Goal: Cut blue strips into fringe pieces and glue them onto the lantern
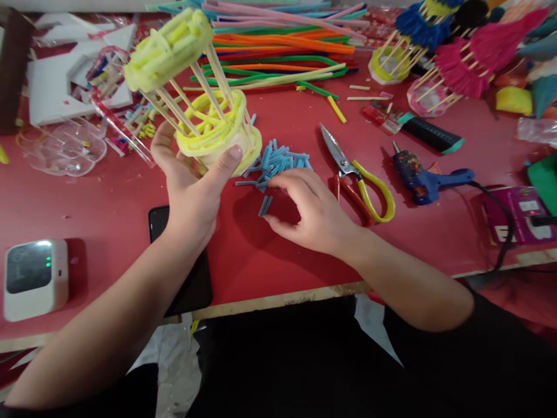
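Observation:
My left hand is wrapped round the lower ring of a craft model, lifted above the red table and tilted. The model has two yellow fuzzy tiers joined by thin wooden sticks. Beside a pile of short light-blue pipe cleaner pieces, my right hand is low over the table. Its thumb and forefinger are apart, with the fingertips at the pile's near edge. A few loose blue pieces lie by the thumb tip; nothing shows in the grip.
Right of the pile lie scissors, a cutter knife and a blue glue gun with its cord. Long coloured pipe cleaners lie at the back. A phone is under my left forearm; a white device stands left.

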`<state>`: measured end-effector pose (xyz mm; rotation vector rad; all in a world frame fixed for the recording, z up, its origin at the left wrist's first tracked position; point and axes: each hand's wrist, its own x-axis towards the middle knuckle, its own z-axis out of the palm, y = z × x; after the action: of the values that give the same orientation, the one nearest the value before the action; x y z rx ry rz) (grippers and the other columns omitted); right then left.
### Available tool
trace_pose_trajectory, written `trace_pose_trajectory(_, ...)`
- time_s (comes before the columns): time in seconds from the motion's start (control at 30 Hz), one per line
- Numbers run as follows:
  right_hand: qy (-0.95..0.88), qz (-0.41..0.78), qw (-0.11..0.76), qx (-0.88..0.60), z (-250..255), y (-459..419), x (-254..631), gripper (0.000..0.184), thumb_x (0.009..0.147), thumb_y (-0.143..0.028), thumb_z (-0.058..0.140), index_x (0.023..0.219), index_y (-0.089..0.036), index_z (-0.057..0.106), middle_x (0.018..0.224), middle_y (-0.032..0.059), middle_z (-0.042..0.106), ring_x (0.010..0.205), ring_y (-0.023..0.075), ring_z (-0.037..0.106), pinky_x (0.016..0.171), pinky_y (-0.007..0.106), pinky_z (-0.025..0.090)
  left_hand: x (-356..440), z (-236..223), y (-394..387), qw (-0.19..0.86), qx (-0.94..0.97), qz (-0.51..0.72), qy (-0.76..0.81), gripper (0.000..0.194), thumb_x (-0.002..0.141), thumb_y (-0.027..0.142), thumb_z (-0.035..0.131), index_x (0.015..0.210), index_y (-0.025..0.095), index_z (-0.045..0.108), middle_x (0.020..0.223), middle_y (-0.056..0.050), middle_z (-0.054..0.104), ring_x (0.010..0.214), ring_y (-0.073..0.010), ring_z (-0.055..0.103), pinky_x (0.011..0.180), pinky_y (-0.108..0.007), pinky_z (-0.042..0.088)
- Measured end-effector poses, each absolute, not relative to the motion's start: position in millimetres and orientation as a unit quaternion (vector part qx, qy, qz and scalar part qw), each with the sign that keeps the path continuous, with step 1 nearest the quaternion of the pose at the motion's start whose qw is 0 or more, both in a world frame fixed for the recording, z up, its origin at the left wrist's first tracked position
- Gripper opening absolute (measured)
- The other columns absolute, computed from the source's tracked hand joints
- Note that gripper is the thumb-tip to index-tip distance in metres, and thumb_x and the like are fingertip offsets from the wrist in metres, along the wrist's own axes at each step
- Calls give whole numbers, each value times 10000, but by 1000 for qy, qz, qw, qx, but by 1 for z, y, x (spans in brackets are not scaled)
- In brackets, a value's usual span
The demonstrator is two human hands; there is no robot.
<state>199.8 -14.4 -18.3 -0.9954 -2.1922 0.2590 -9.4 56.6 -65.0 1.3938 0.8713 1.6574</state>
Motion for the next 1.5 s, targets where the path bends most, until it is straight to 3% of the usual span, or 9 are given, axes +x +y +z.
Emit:
trace_pose_trajectory(0.2,-861,98,330,-374,-14,-11,207,391,847,-16,561,1176,-207,654,1112,108,722,1035,303,664,951,531,561,-11,-62,54,391,544,646,366,914,682,662,925,1320,466,301,1454,-5,569,1496,-304,529,1176,-564,550)
trace_pose_trajectory(0.43,-900,62,290,-321,-21,-7,205,219,1031,-157,568,1105,-173,774,1141,130,732,1049,283,625,929,472,564,-12,-57,51,410,549,629,368,829,738,607,918,1297,469,321,1439,1,574,1382,-285,635,1149,-571,584)
trace_pose_trajectory(0.57,-905,86,251,-334,-18,-9,206,194,1034,-183,577,942,-171,748,1055,117,708,1007,271,599,910,457,550,-15,-59,51,381,562,632,373,912,718,589,940,1352,448,299,1489,-40,525,1479,-324,543,1216,-591,517)
trace_pose_trajectory(0.77,-905,119,203,-354,-14,-9,210,195,1024,-154,563,909,-145,720,934,123,690,924,272,568,847,454,545,-15,-58,49,340,601,623,367,969,703,599,937,1411,472,288,1526,-69,440,1473,-345,521,1222,-611,467)
trace_pose_trajectory(0.97,-883,130,286,-349,-21,-1,212,223,1006,-94,588,1113,-127,781,981,115,756,956,245,679,877,411,599,-10,-55,46,320,625,627,337,1032,680,642,930,1437,456,254,1481,-96,416,1412,-348,556,1131,-594,518)
trace_pose_trajectory(1.13,-868,141,327,-346,-14,-5,214,287,1036,-116,540,1013,-186,818,967,85,776,905,203,742,789,355,633,-12,-51,43,326,636,625,315,1040,705,566,941,1468,483,240,1479,-87,413,1413,-334,555,1109,-575,549)
trace_pose_trajectory(1.23,-845,140,414,-308,-10,-8,213,269,1024,-96,573,1105,-209,804,1004,60,807,872,155,776,779,292,656,-11,-50,41,330,635,624,312,1009,747,507,928,1485,475,241,1480,-94,431,1410,-322,567,1106,-550,562)
trace_pose_trajectory(1.33,-782,142,505,-338,-7,-12,210,271,986,-104,657,1186,-240,779,1037,50,827,912,175,806,854,327,690,-8,-50,39,327,644,620,308,1047,727,481,948,1491,473,233,1467,-94,458,1399,-319,578,1083,-532,586)
trace_pose_trajectory(1.5,-615,309,585,-429,3,-22,201,52,947,-250,760,995,-248,780,1091,33,773,785,170,816,766,339,732,-1,-49,33,338,641,607,325,1093,662,558,967,1487,502,252,1590,-92,369,1451,-350,518,1103,-564,582)
